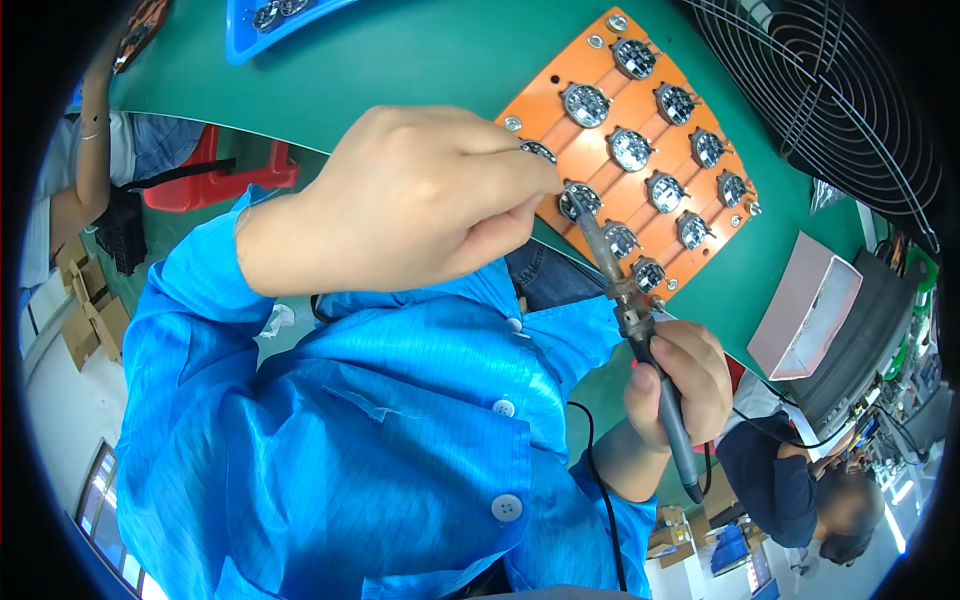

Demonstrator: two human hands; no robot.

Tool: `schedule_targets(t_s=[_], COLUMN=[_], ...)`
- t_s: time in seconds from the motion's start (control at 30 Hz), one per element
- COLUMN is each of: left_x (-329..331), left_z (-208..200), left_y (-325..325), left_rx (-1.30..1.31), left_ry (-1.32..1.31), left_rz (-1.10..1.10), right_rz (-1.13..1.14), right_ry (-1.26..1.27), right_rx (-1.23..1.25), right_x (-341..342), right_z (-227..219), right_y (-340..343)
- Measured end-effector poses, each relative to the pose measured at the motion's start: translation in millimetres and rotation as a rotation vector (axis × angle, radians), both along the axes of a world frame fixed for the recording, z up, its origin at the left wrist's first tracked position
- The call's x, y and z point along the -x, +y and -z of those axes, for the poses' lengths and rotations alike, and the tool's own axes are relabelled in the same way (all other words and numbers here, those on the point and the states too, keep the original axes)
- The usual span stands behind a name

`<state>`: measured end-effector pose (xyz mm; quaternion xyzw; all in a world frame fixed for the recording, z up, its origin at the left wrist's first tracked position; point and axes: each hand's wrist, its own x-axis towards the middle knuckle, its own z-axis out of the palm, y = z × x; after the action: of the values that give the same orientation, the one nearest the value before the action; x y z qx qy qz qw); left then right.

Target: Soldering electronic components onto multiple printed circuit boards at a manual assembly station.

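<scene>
Several small round circuit boards [630, 150] sit in rows on an orange fixture plate [590, 152], which lies at an angle on the green table. My left hand [405, 195] reaches over the plate's left corner, thumb and forefinger pinched together beside one round board [585, 203]. Whatever that pinch holds is hidden or too thin to make out. In my right hand [685, 380] is a soldering iron [628, 303], gripped round its dark handle. Its tip points up and left and meets the same board close to my left fingertips.
A blue tray [240, 35] with more round boards is at the far left. To the right stand a wire fan guard [830, 90] and an open pinkish box [770, 320]. The iron's black cable hangs below my right hand. Other people are at both sides.
</scene>
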<state>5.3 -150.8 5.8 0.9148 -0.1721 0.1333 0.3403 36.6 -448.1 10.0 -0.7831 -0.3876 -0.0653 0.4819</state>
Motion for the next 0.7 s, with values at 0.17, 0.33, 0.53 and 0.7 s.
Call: schedule_targets(t_s=[0.17,0.33,0.53,0.7], left_x=[-2.4,-4.2,-6.5,-7.4], left_z=[4.1,5.3,8.5,9.0], left_y=[-0.2,-0.7,-1.4,-0.8], left_rx=[0.021,0.042,0.033,0.026], left_ry=[-0.048,-0.022,-0.048,-0.04], left_rz=[0.03,0.053,0.061,0.068], right_rz=[-0.007,-0.01,-0.02,-0.023], right_ry=[0.012,0.0,0.001,-0.002], right_rx=[0.02,0.041,0.035,0.036], right_x=[-3.2,-3.9,-4.1,-6.2], right_z=[-4.4,-5.7,-6.2,-6.7], right_y=[7.7,8.1,7.7,8.2])
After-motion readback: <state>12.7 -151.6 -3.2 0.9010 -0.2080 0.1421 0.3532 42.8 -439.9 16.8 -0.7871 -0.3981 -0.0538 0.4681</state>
